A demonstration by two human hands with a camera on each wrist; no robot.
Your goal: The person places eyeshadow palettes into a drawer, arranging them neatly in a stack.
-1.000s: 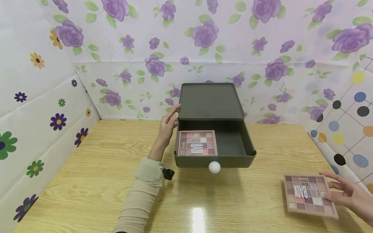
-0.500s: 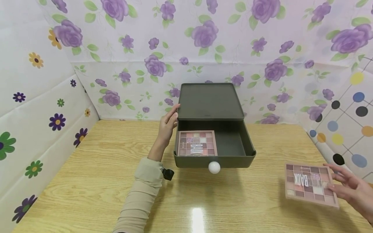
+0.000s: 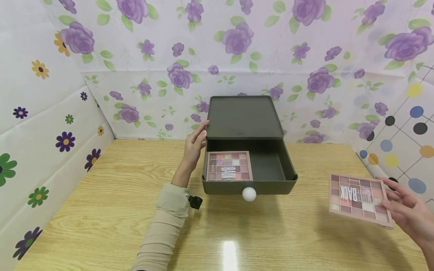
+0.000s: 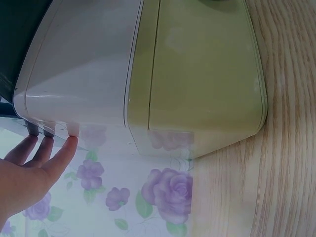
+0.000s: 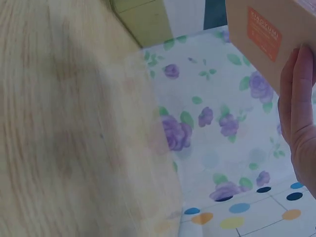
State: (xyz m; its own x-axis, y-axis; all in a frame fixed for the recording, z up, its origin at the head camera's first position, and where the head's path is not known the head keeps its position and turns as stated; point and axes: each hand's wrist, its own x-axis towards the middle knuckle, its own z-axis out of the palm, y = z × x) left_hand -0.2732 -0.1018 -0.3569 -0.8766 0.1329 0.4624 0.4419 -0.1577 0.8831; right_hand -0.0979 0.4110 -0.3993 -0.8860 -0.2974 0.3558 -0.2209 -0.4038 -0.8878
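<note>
Nearest us, to the right of the drawer (image 3: 222, 188) and on its near side, our right hand (image 3: 410, 210) pinches the edge of a palette (image 3: 360, 199), which hangs clear of the table (image 3: 288, 237). Because we hold it by that one edge, we judge the far end could dip or the palette slip out; carried low towards the drawer, it might knock the front wall or the white knob (image 3: 249, 194) jutting from it. Inside the drawer's left part lies a second palette (image 3: 228, 166), which another could strike or overlap. Left of the drawer, our left hand (image 3: 194, 147) touches the cabinet (image 4: 202, 74) with its fingertips, gripping nothing; so light a touch might let it shift if the drawer is bumped. The dark top (image 3: 244, 116) roofs the drawer's rear, blocking entry there; beyond hangs flowered cloth (image 3: 142, 49).
</note>
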